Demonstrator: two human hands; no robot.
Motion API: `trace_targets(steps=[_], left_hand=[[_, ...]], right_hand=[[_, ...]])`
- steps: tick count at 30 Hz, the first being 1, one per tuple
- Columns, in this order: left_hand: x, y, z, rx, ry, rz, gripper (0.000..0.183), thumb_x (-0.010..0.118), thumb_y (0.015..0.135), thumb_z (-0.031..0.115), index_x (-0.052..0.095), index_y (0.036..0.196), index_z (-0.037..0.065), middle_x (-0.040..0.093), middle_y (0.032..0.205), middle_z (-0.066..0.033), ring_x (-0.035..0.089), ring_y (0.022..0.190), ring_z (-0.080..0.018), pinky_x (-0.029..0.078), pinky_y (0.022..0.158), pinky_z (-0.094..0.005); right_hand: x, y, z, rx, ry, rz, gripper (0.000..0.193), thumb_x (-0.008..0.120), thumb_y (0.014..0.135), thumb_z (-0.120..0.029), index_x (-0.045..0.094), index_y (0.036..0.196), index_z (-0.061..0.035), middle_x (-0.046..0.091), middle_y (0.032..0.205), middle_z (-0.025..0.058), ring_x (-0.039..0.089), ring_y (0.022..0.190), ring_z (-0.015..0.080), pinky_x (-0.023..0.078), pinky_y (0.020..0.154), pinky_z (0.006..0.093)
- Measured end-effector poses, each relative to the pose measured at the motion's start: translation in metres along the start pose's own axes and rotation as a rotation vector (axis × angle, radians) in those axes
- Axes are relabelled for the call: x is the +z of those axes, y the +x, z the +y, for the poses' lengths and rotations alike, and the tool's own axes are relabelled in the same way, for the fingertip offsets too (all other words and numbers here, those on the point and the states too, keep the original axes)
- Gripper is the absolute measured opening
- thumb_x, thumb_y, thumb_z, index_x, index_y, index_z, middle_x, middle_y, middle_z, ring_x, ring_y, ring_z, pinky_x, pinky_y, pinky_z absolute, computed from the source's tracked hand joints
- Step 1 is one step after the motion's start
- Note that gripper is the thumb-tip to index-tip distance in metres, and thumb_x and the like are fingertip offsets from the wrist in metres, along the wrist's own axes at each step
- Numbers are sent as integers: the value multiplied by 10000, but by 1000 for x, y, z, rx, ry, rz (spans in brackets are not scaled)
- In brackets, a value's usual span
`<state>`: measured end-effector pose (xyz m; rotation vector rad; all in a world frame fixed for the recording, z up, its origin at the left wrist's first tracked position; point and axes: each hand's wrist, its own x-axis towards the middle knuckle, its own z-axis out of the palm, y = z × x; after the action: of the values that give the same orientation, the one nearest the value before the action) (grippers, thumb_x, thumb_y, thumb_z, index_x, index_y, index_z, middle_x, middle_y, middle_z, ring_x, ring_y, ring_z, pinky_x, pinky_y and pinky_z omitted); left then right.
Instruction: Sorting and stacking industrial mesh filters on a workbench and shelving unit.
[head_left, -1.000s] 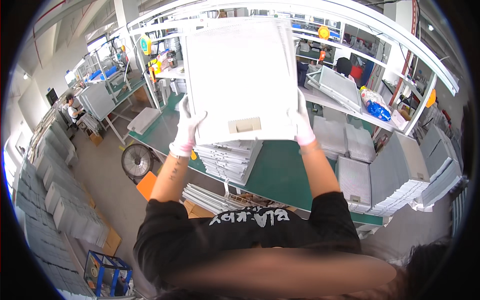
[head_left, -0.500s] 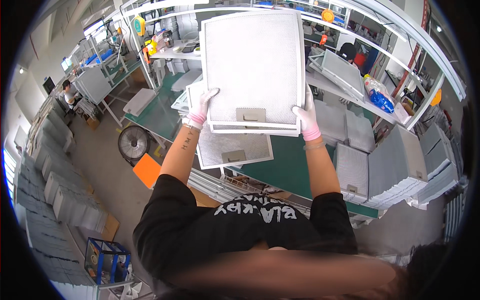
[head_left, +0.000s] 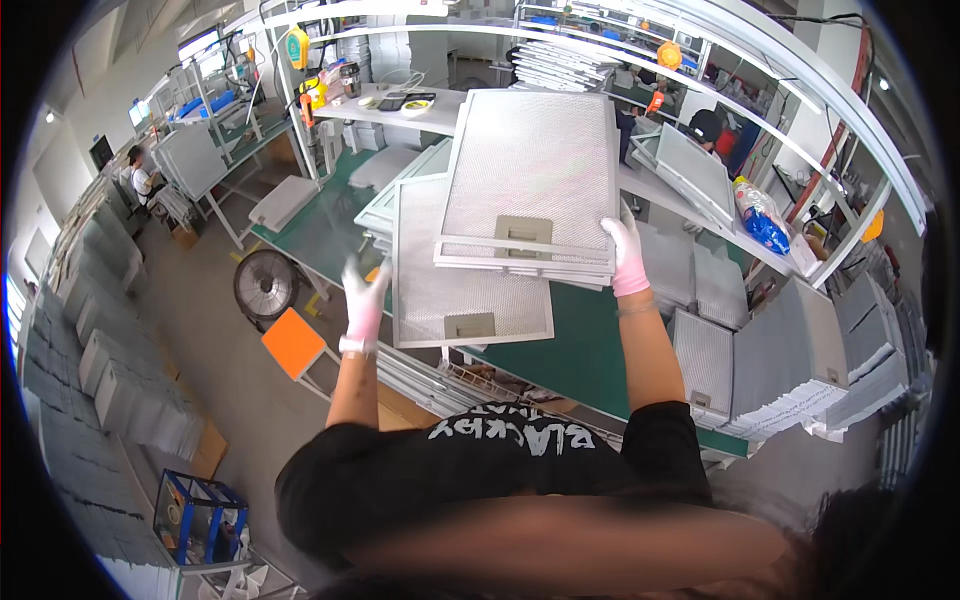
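Note:
A small stack of white-framed metal mesh filter panels [head_left: 530, 165] lies tilted in front of me, each with a small grey latch plate. My right hand [head_left: 627, 250], in a white glove with a pink cuff, grips the stack's lower right edge; some of its fingers are hidden by the frames. Under that stack, a further mesh panel [head_left: 420, 300] sticks out to the left and toward me over the bench edge. To the left of this lower panel, my left hand [head_left: 365, 300], gloved alike, is raised with fingers apart and touches nothing.
The green workbench [head_left: 560, 325] carries more panels [head_left: 405, 205] at left and upright panel stacks [head_left: 790, 345] at right. A shelf [head_left: 450, 113] runs behind, with a blue-and-white bag [head_left: 762, 215]. A floor fan [head_left: 266, 284] and an orange board [head_left: 293, 343] stand at left. Other people work farther off.
The held panels have come down and shifted right, over the lower panel. My left hand has let go and moved down and left. My right hand stays at their lower right edge.

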<state>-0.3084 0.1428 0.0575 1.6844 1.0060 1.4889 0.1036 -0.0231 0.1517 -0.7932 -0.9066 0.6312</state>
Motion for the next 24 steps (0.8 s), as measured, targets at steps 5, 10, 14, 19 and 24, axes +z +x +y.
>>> trace_targets(steps=[5,10,14,19,24], left_hand=[[0,-59,1,-562,-662,-343,298,587,947,143,575,1188,-32,651,1076,-59,607,948,-115,475,868,-254],[-14,-24,38,-463,-617,-343,290,568,949,111,572,1202,-32,656,1051,-47,615,916,-113,481,848,-245],[-14,46,82,-333,-526,-348,292,554,951,115,566,1197,-41,650,1085,-79,634,937,-157,510,856,-289],[1,149,57,-155,30,-443,425,637,864,145,534,1225,-55,648,1068,-141,643,935,-228,522,836,-339],[62,101,100,701,512,-91,555,759,765,209,547,1233,-2,628,1104,-178,607,1034,-305,497,889,-418]], right_hand=[[10,-5,-10,45,44,35,724,555,791,-41,282,1453,62,526,1297,168,534,1170,250,424,1009,340],[-16,-24,-15,58,152,82,513,547,857,-141,460,1332,31,598,1179,146,601,1051,248,497,924,375],[-35,-72,-30,46,273,150,457,537,879,-184,504,1286,20,615,1157,140,607,1045,248,502,918,390],[-84,-118,-22,120,435,260,524,569,832,-297,520,1254,9,610,1188,144,600,1062,286,480,957,427],[-91,-180,-35,149,455,324,623,613,781,-320,493,1290,19,587,1236,169,589,1085,318,475,968,457]])
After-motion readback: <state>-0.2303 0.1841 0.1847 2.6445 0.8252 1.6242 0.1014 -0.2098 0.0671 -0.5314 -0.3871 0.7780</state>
